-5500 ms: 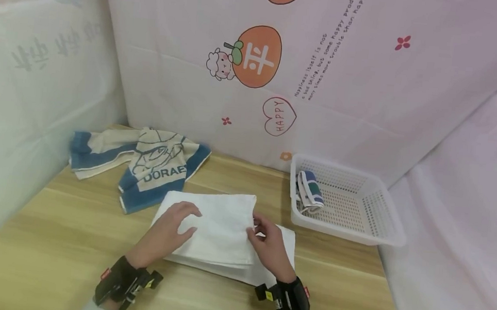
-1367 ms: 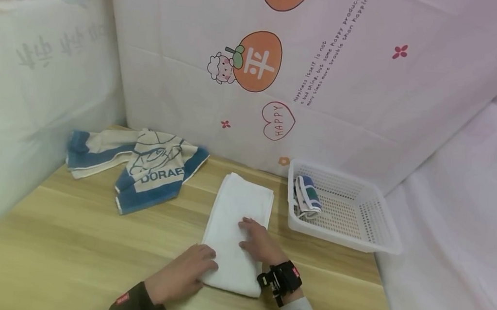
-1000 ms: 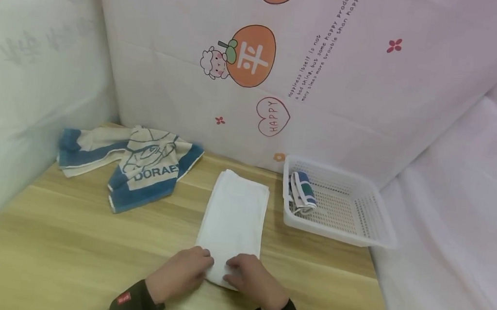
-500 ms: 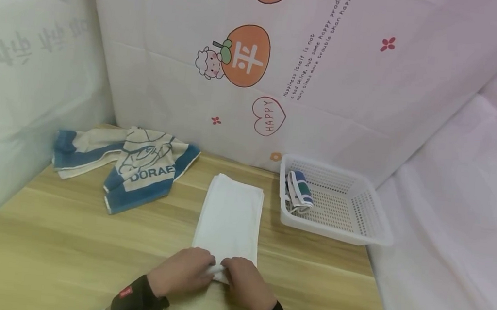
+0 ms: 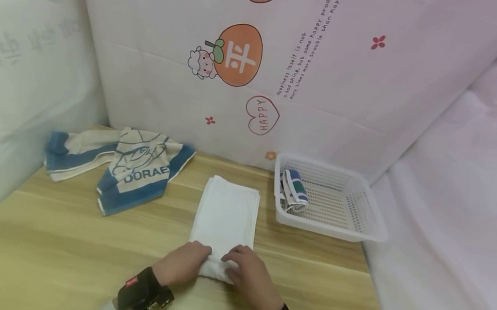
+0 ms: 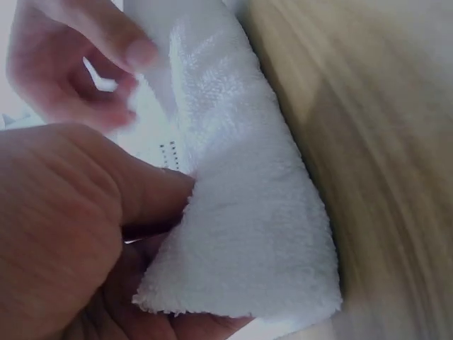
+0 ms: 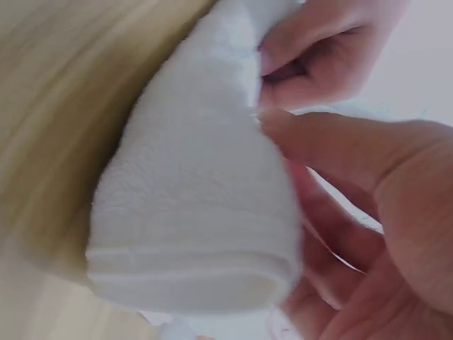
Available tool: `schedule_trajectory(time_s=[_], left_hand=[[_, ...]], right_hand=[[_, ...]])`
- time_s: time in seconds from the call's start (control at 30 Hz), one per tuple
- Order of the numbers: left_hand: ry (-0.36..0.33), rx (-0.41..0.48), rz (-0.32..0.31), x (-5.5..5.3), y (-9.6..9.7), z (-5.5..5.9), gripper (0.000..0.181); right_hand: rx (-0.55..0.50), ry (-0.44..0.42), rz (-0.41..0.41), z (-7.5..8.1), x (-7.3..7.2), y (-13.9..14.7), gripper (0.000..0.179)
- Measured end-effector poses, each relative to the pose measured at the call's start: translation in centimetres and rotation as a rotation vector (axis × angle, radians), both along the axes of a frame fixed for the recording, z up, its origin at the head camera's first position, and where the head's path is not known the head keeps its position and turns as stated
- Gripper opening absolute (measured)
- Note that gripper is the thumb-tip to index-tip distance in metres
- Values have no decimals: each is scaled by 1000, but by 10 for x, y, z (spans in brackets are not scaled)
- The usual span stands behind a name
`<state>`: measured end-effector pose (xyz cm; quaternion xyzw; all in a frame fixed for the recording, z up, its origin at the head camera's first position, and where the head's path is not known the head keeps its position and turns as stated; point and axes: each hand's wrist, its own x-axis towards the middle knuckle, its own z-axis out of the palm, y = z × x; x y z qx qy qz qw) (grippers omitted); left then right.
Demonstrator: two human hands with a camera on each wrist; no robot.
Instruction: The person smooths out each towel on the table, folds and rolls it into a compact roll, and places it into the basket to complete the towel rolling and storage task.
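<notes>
A white towel (image 5: 228, 212), folded into a long strip, lies in the middle of the table with its near end turned up into a thick fold. In the head view my left hand (image 5: 183, 263) pinches that fold at its left corner; the left wrist view shows the thumb (image 6: 152, 191) on top and fingers beneath. My right hand (image 5: 251, 277) is at the right end of the same fold, fingers loosely bent with a gap between thumb and fingers. In the right wrist view its thumb tip (image 7: 276, 124) is right at the towel's edge.
A blue and cream towel (image 5: 143, 161) printed with letters lies loosely spread at the back left. At the back right stands a white perforated basket (image 5: 370, 218), with a rolled striped cloth (image 5: 295, 190) inside. Printed sheeting (image 5: 316, 131) borders the table (image 5: 105, 251).
The white towel was turned lengthwise and folded into a narrow strip. Both hands moved to its near end, which is now turned up; the right hand's fingers have loosened since half a second ago.
</notes>
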<state>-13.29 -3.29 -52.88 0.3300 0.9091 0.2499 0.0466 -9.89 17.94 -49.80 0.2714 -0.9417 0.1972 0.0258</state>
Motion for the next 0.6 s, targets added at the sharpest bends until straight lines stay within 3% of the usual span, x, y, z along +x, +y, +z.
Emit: schedule_trajectory(time_s=[0.13, 0.27, 0.43, 0.6], left_hand=[[-49, 0, -8, -1, -2, 0, 9], [33, 26, -31, 4, -3, 3, 7], [205, 52, -66, 13, -2, 14, 9], [207, 21, -84, 19, -1, 16, 16]], right_hand=[[196, 23, 54, 3, 10, -2, 26], [303, 49, 102, -6, 10, -4, 27], [201, 65, 127, -14, 6, -1, 27], [95, 6, 99, -21, -2, 3, 23]])
